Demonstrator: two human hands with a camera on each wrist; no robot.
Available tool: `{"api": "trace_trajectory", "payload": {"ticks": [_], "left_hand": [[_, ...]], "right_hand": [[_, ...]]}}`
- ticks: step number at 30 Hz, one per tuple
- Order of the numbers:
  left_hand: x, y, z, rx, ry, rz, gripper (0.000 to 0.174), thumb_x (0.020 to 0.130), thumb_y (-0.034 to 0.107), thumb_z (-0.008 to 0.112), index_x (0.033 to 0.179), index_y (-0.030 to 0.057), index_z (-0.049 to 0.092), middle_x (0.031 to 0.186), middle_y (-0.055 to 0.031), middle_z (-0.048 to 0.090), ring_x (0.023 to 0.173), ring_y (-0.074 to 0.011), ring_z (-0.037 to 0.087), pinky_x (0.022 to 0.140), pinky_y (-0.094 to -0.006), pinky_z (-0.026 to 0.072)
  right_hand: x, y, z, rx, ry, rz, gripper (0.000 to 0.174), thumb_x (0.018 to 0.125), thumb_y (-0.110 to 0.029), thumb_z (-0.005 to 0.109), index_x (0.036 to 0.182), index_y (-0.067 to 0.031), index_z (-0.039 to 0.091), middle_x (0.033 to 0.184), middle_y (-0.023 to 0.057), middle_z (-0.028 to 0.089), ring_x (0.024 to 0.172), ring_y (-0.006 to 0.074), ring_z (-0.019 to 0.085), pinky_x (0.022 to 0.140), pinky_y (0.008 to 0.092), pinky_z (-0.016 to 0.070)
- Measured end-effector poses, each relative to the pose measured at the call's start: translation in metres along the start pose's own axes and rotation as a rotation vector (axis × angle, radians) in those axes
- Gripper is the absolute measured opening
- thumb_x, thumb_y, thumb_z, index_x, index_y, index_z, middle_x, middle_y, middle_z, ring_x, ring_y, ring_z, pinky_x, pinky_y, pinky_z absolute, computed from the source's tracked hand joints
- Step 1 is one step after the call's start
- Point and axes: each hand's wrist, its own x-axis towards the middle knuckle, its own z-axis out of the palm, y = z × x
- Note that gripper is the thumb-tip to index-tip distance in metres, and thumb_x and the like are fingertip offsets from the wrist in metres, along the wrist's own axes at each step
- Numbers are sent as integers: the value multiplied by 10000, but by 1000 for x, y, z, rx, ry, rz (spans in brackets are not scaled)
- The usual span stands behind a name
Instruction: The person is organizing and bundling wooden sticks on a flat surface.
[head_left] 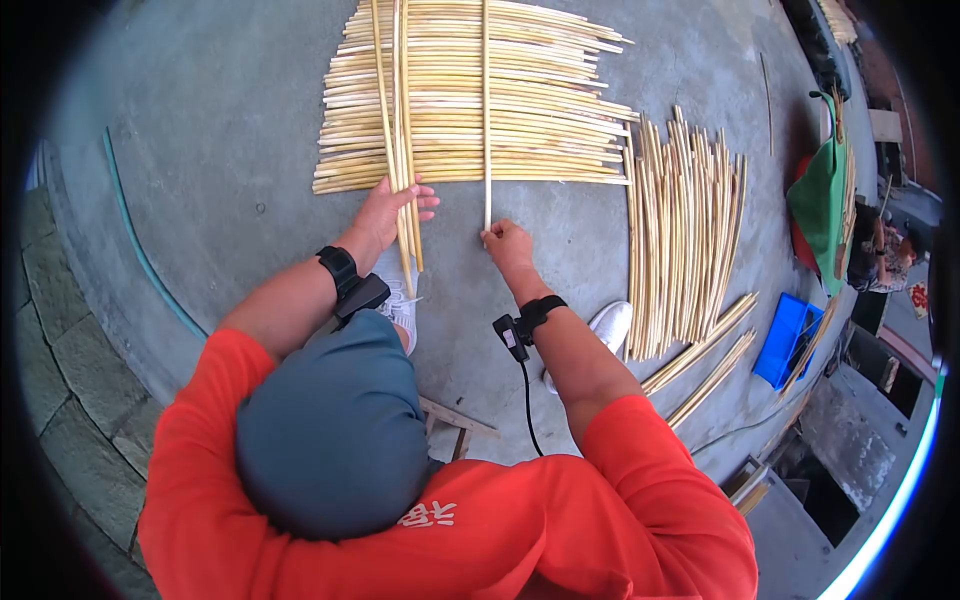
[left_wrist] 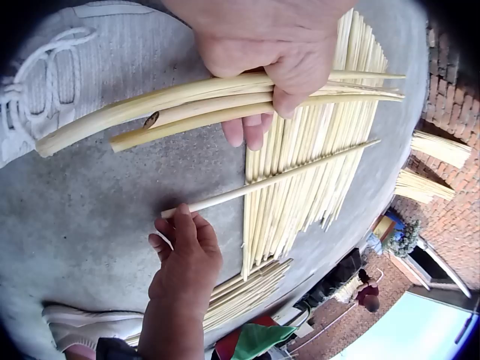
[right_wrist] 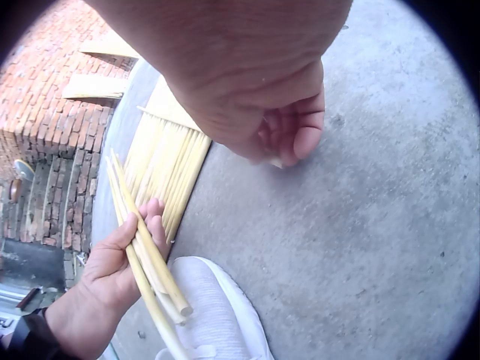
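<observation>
My left hand grips several long pale-yellow sticks, thumb across them and fingers behind. In the left wrist view their near ends jut out over a white shoe. With thumb and fingertips, my right hand pinches the near end of one thinner, paler stick. This stick lies crosswise over a wide layer of sticks spread side by side on the concrete floor. The held bunch also reaches across that layer, left of the single stick. In the right wrist view the right palm hides most of the pinched stick.
A second row of sticks lies to the right, with smaller bundles nearer. Beyond are a blue crate, a green cloth and another person. A hose runs along the left. A white shoe stands by the right forearm.
</observation>
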Motion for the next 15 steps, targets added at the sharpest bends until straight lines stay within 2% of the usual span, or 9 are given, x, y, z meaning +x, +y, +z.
{"api": "trace_trajectory", "payload": {"ticks": [6, 9, 11, 12, 14, 15], "left_hand": [[-2, 0, 0, -10, 9, -10, 240, 841, 52, 492, 1065, 23, 411, 962, -173, 541, 874, -290, 586, 704, -369, 522], [-3, -1, 1, -20, -5, -10, 242, 843, 54, 491, 1068, 20, 410, 970, -174, 539, 883, -288, 583, 713, -373, 521], [-3, -1, 4, -7, -16, -20, 244, 846, 70, 498, 1069, 20, 412, 984, -168, 535, 918, -281, 571, 746, -384, 512], [-3, -1, 5, -8, -18, -20, 244, 846, 70, 498, 1069, 20, 412, 984, -168, 535, 918, -281, 571, 746, -384, 512], [-4, 1, 7, -84, -140, -68, 253, 850, 92, 506, 1076, 20, 417, 1030, -171, 527, 993, -279, 536, 801, -395, 490], [-4, 1, 8, -82, -137, -60, 253, 850, 92, 506, 1076, 20, 417, 1030, -171, 527, 993, -279, 536, 801, -395, 490]], "right_hand": [[-2, -3, 2, 0, 12, 8, 236, 701, -263, 636, 777, -46, 580, 737, 153, 610, 729, 329, 585, 658, 402, 460], [-9, -11, 0, 37, 118, -7, 279, 717, -293, 632, 802, -34, 572, 746, 146, 609, 721, 319, 586, 664, 402, 460], [-16, -21, -3, -7, 465, -179, 282, 742, -287, 623, 821, -22, 567, 745, 137, 605, 689, 294, 585, 648, 374, 467], [-21, -29, -5, -8, 467, -180, 282, 742, -287, 623, 821, -22, 567, 745, 137, 605, 689, 294, 585, 648, 374, 467], [-29, -49, -6, 252, 158, -175, 267, 766, -269, 621, 840, -17, 574, 714, 121, 596, 637, 231, 573, 611, 326, 464], [-34, -58, -4, 255, 156, -183, 267, 766, -269, 621, 840, -17, 574, 714, 121, 596, 637, 231, 573, 611, 326, 464]]}}
